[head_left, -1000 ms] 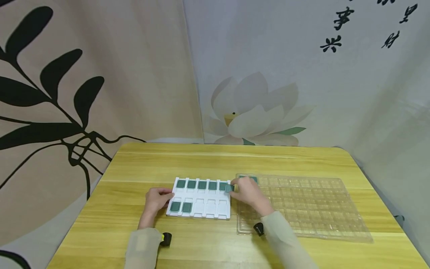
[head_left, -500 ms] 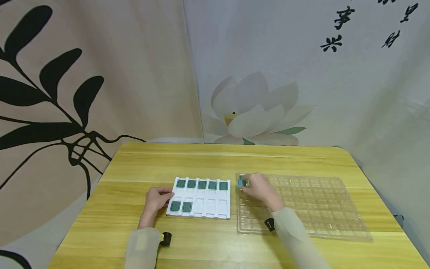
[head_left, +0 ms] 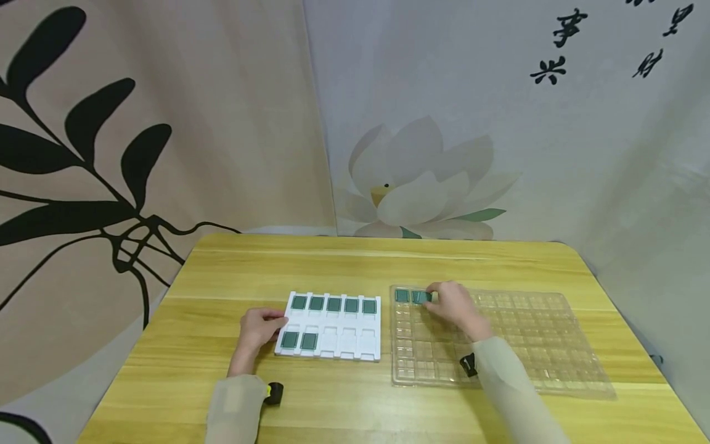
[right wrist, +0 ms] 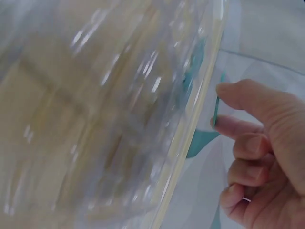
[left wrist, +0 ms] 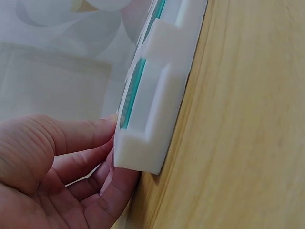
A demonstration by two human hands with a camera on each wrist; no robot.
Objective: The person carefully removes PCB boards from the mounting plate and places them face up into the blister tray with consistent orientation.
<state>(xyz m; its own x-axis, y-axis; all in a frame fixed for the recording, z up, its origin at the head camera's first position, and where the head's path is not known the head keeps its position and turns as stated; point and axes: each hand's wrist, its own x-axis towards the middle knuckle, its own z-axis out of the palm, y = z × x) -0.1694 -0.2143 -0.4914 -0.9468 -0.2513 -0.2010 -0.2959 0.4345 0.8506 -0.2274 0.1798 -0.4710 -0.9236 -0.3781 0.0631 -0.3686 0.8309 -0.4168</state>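
In the head view, taking 12 o'clock as the far side, the table (head_left: 344, 407) carried everything. The clear tray (head_left: 532, 345) lay toward 3 o'clock, its long axis running from 9 to 3; the white tray (head_left: 333, 319), aligned alike, lay just beside its 9 o'clock end. The left hand (head_left: 257, 328) pinched the white tray at its 9 o'clock edge. The right hand (head_left: 453, 303) clamped 1 held square (head_left: 420, 297) between thumb and index finger. From that hand's middle, the square lay toward 10 o'clock, over the clear tray's 11 o'clock corner area, far nearer to the right hand than to the left. Its long axis, and whether it touched a pocket, I couldn't tell. At its 9 o'clock sat 1 corner square (head_left: 402, 296); the white tray held 7 green squares (head_left: 334, 305).
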